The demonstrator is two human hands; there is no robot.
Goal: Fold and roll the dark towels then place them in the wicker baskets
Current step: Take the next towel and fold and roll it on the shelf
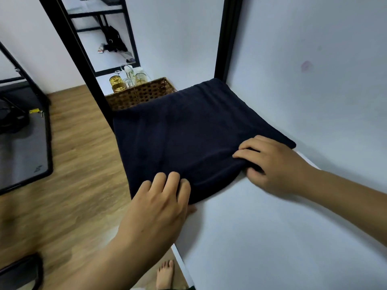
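Observation:
A dark navy towel (184, 130) lies folded into a rough square on the white bed surface (261, 227), reaching back to the black bedpost. My left hand (159, 204) grips the towel's near left edge, fingers on top and thumb tucked under. My right hand (272, 164) pinches the near right edge, fingers curled over a raised fold with the thumb below. A brown wicker basket (140, 94) stands just behind the towel's far left corner; its inside is hidden.
Black bed frame posts (228, 36) rise at the far end beside the white wall. Glasses and jars (125, 79) stand behind the basket. The wooden floor (73, 164) lies to the left, with a grey mat and my bare foot (165, 275) below.

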